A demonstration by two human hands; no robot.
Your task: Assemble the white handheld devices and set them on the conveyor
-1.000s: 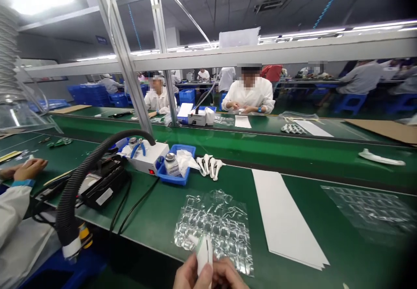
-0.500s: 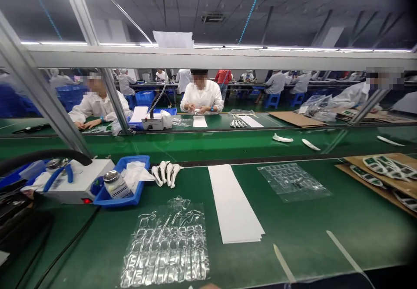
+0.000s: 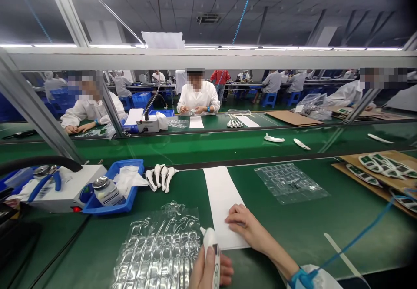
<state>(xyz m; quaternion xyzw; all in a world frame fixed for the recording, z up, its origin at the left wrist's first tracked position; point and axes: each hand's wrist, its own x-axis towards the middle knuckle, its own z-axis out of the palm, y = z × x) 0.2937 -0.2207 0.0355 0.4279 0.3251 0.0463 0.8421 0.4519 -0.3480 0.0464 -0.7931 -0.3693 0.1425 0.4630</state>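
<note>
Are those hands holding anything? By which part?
The left hand holds a white device by its handle, thumb in front, fingers behind. Whether the right hand grips the white paper is unclear.

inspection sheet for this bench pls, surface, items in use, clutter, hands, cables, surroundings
surface: green bench, pale strip near the front
job's things: white handheld device, white paper
clutter: bubbled plastic sheet; blue tray holding bottle and tissues
grip: left hand closed around the device; right hand over the paper, contact unclear
cables: black cable at left; blue cord at right wristband
surroundings: co-worker in white across the bench
</note>
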